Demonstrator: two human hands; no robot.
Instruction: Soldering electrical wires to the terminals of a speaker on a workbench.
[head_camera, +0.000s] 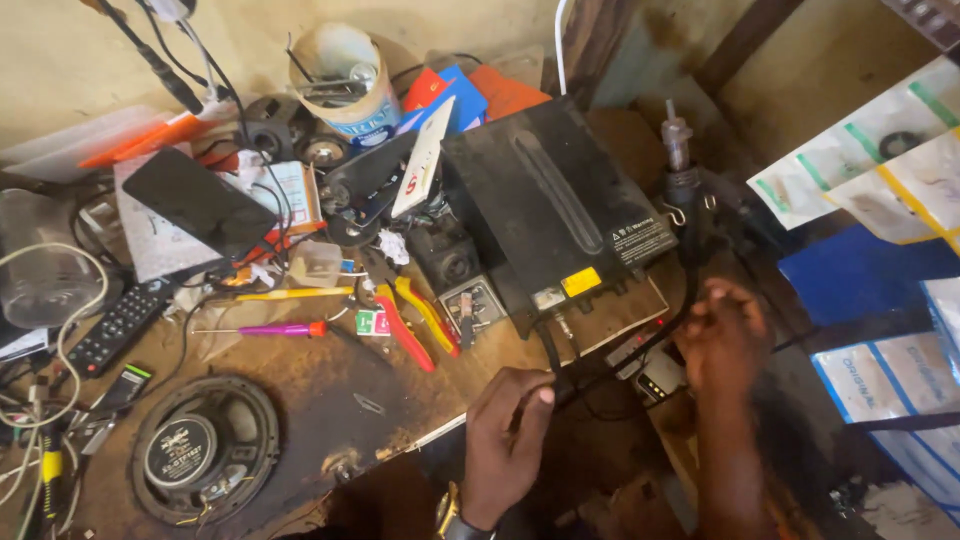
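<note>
Left hand (505, 440), low centre, pinches a black cable (668, 330) running from the black box (545, 205) at mid-counter (310, 390). Right hand (725, 335), blurred, closes on that cable farther along. Cable not yet free of the box.

likely an electronics repair workshop, cluttered bench (330, 400), loose speaker (205, 448), pliers (412, 322), screwdriver (270, 329), tangled wires (40, 400)

Left hand (503, 440): bare, no glove, no ring visible on the fingers that show; a gold-coloured wristwatch (447, 512) with a round case sits at the wrist, near the lower edge of the view. Right hand (722, 338): bare and blurred, with a bare forearm and no sleeve, band or watch to be seen.
</note>
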